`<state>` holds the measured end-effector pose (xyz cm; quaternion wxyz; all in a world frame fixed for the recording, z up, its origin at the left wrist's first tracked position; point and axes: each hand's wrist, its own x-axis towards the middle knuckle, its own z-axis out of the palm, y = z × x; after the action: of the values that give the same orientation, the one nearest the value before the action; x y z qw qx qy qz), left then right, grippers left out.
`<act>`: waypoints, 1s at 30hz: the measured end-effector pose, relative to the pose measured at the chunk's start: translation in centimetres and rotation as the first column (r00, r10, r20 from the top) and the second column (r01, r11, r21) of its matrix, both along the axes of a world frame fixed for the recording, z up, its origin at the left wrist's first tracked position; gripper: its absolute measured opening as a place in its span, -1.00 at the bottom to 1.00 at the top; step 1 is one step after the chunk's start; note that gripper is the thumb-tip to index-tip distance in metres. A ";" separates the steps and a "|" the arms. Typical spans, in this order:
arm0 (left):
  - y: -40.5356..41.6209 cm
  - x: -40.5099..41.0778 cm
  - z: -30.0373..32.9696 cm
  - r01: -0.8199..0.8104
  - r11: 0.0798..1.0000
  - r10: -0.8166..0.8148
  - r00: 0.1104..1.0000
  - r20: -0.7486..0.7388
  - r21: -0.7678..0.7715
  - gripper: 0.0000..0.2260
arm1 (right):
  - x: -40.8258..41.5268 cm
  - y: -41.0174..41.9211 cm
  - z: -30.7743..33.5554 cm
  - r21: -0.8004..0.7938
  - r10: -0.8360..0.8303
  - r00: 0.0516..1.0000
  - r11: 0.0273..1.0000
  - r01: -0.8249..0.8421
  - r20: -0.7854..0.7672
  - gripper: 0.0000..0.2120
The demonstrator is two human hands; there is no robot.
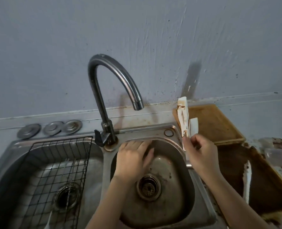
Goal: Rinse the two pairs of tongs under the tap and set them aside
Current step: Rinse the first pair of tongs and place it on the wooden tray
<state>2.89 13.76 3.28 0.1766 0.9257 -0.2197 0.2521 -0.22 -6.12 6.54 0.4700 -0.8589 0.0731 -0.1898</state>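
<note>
Head view: my right hand (201, 152) grips white tongs (185, 123) upright above the small basin's (183, 200) right rim, just beside a board (216, 123). My left hand (133, 156) lies open, empty, under the dry tap (137, 104). Basin floor clear around the drain (148, 186).

wall (137, 30): grey, scuffed, speckled | counter (232, 171): brown, stained, right of sink | light: dim

The tongs (184, 119) were white with brown stains. The tap (114, 80) and sink (193, 187) were dull grey steel, the rack (57, 162) a black grid, the wall (137, 30) pale blue-grey, the board (211, 123) brown.
</note>
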 end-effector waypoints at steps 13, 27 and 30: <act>10.9 4.7 -0.2 -0.454 0.806 0.262 0.849 -0.459 -0.381 -0.48 | 5.8 7.4 1.3 0.883 0.333 0.939 0.463 -0.078 -0.092 -0.91; 11.0 5.9 -2.1 -0.467 0.735 0.184 0.835 -0.518 -0.491 -0.87 | 7.6 8.9 -0.1 0.977 0.393 0.918 0.208 -0.037 -0.049 -0.84; 10.8 5.7 -2.5 -0.458 0.692 0.170 0.854 -0.491 -0.557 -0.84 | 7.6 8.8 -0.2 0.977 0.398 0.916 0.208 -0.037 -0.050 -0.84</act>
<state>8.59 24.59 0.75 0.4841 0.8584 0.0900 0.1441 7.42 2.67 6.36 0.9014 -0.4056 0.1187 0.0936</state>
